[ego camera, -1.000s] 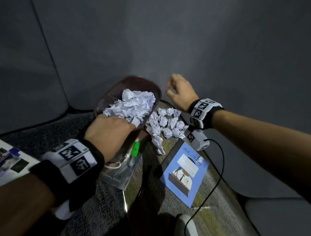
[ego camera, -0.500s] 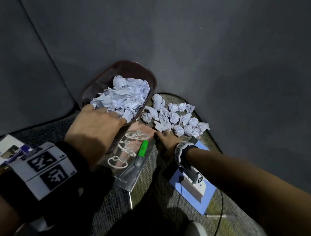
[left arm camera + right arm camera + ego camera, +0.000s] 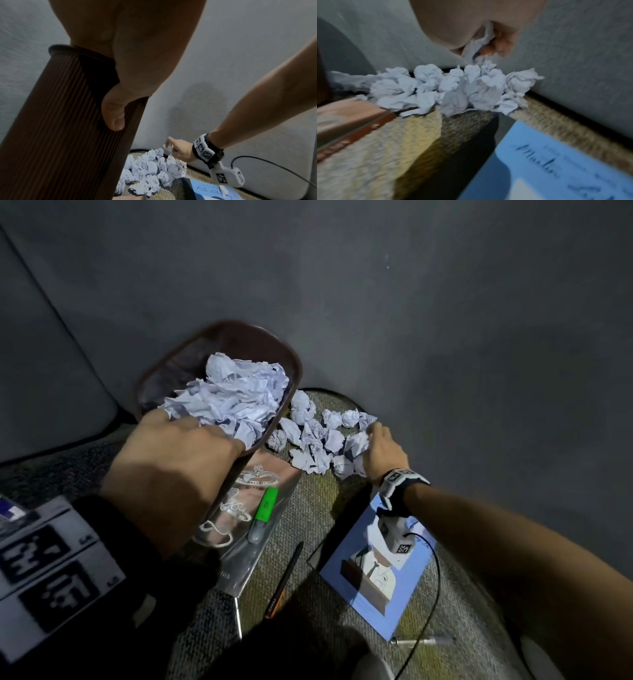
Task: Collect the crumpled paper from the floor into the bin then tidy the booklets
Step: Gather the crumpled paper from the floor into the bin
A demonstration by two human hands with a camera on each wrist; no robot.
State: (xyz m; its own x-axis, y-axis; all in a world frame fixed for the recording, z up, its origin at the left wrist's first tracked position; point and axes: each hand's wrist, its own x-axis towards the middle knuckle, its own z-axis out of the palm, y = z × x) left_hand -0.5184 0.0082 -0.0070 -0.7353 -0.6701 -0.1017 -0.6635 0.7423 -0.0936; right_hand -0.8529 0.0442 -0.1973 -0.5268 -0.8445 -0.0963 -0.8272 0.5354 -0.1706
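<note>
My left hand (image 3: 171, 470) grips the rim of a brown ribbed bin (image 3: 274, 350), tilted and holding several crumpled paper balls (image 3: 236, 398). In the left wrist view its thumb (image 3: 113, 112) presses the ribbed wall of the bin (image 3: 65, 121). Several more crumpled balls (image 3: 318, 440) lie in a pile on the carpet right of the bin. My right hand (image 3: 380, 450) reaches into the pile's right edge, its fingers curled round a crumpled paper ball (image 3: 479, 44). A blue booklet (image 3: 376, 573) lies on the carpet under my right forearm. A glossy booklet (image 3: 253, 508) lies beneath the bin.
A green highlighter (image 3: 263, 513) rests on the glossy booklet. A dark pen (image 3: 284, 580) lies on the carpet between the two booklets, and another pen (image 3: 424, 641) below the blue one. Grey upholstered walls close in behind and to the right. More printed booklets (image 3: 10, 508) show at the far left.
My right hand dropped from beside the bin's rim to the carpet, then slid right to the pile's far edge and closed on a ball. The left hand kept hold of the bin.
</note>
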